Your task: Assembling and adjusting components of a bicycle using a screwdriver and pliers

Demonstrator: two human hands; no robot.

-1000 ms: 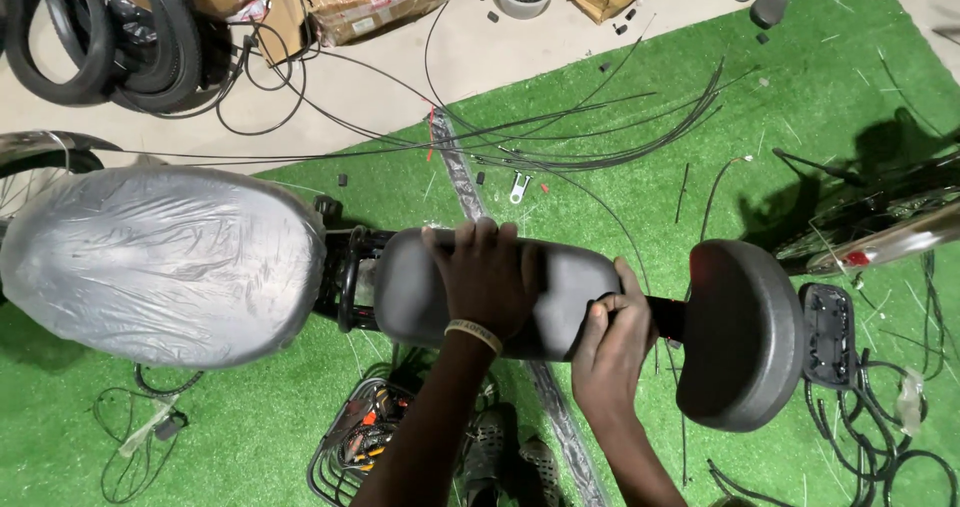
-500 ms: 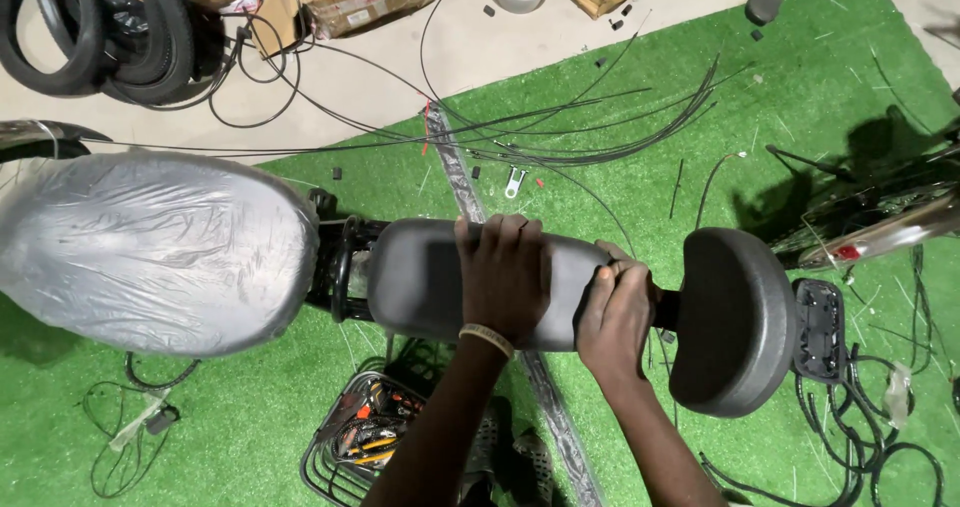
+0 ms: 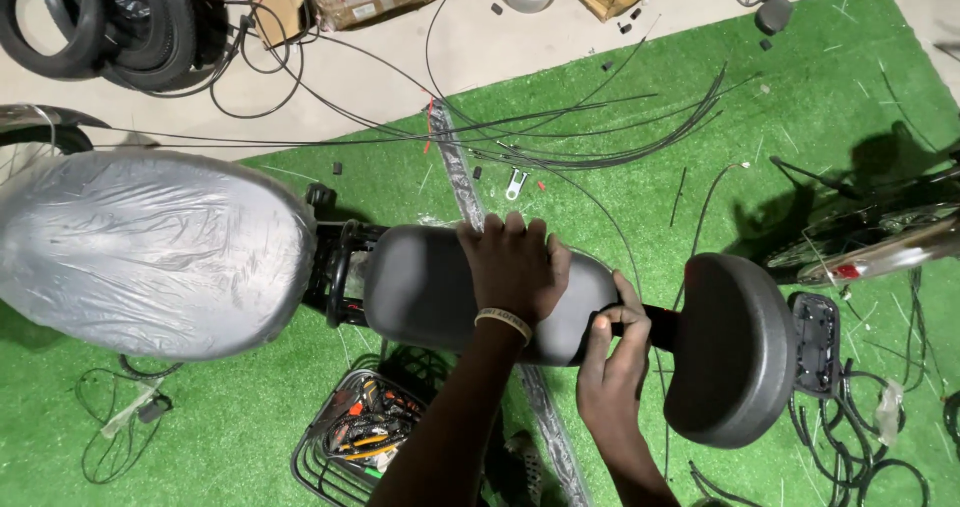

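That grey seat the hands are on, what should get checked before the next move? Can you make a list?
1. Left hand flat on the grey seat: ok.
2. Right hand gripping the seat's rear edge by the black bracket: ok.
3. Bracket fastening tight: cannot tell, hidden by fingers.
4. Backrest pad joined to the bracket: ok.
5. Loose black cables cleared off the green turf: not ok.
6. Tool basket close by: ok.
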